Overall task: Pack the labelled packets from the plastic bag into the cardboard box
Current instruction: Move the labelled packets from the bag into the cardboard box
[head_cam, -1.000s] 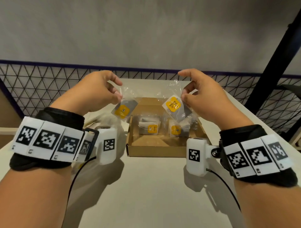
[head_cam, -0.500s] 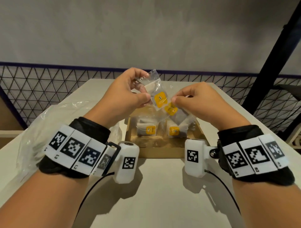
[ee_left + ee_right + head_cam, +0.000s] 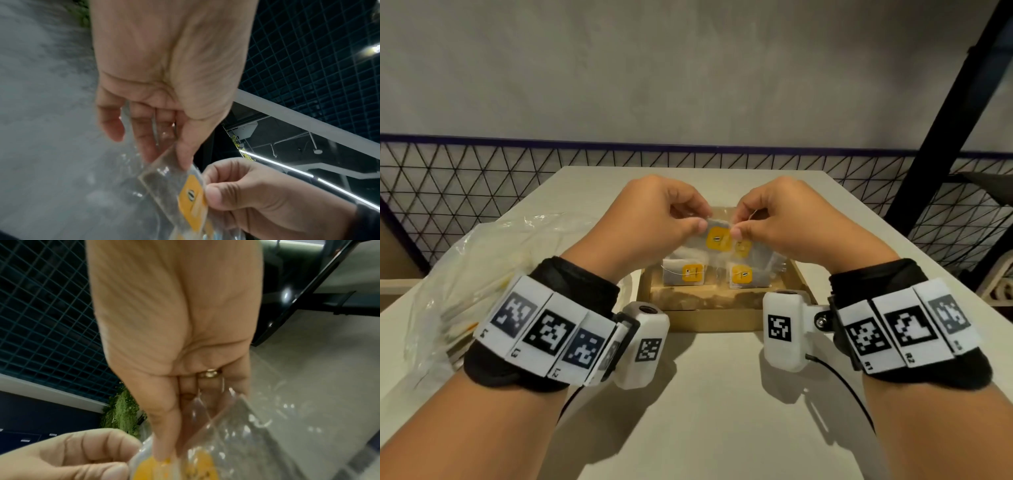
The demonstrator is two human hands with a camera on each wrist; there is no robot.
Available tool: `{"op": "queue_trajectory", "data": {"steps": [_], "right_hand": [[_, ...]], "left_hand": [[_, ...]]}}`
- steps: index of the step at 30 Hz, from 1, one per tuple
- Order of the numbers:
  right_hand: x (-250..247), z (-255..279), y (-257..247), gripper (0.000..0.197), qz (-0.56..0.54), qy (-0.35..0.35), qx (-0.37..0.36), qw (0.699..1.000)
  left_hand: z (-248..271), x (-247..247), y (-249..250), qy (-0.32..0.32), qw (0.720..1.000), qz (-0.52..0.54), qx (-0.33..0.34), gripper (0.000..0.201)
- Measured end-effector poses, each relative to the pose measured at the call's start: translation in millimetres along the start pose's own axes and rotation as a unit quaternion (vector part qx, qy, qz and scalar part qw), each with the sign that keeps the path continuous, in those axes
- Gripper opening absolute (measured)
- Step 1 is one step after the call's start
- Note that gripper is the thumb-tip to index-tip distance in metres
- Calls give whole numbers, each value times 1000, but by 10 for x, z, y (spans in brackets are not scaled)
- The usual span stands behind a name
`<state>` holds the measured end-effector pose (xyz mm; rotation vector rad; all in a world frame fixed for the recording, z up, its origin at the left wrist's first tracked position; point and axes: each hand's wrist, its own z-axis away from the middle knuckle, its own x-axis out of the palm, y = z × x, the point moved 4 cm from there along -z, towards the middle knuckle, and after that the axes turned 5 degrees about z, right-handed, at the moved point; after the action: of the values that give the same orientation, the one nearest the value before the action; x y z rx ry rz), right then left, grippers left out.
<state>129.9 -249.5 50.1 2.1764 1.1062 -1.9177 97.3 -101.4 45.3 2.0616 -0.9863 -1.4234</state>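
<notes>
Two clear packets with yellow labels overlap just above the far half of the open cardboard box [image 3: 717,320]. My left hand [image 3: 697,219] pinches the front packet [image 3: 719,238] at its upper left corner. My right hand [image 3: 739,222] pinches the pair at the right, its thumb on the front label, with the rear packet [image 3: 743,247] behind. In the left wrist view my left thumb [image 3: 185,155] lies on the packet [image 3: 176,186] and my right hand [image 3: 246,194] pinches its label. Two more packets [image 3: 690,273] [image 3: 742,275] lie flat in the box. The plastic bag [image 3: 482,260] lies to the left.
The box stands mid-table on a pale table [image 3: 705,411], with bare surface in front of it. A black wire-mesh fence [image 3: 482,178] runs behind the table, and a black post [image 3: 945,120] rises at the right.
Both hands have come together and dropped lower over the box. The two packets, held apart a second ago, now overlap between my fingertips.
</notes>
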Motion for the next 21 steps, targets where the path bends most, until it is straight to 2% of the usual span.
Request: {"op": "queue_trajectory", "data": {"steps": [3,8,15,21], "right_hand": [[-2,3,12,5,-3,4,3,1000],[21,-5,14,4,-14,1,-5,1000],[41,-24,148,27,27,10,5,1000],[91,-40,217,25,54,-7,9,998]], "left_hand": [[8,22,7,-6,999,-35,-1,7],[7,49,-11,-24,997,-77,-6,17],[-27,2,-130,16,996,-92,5,21],[-38,64,-207,-10,994,-109,0,13]]}}
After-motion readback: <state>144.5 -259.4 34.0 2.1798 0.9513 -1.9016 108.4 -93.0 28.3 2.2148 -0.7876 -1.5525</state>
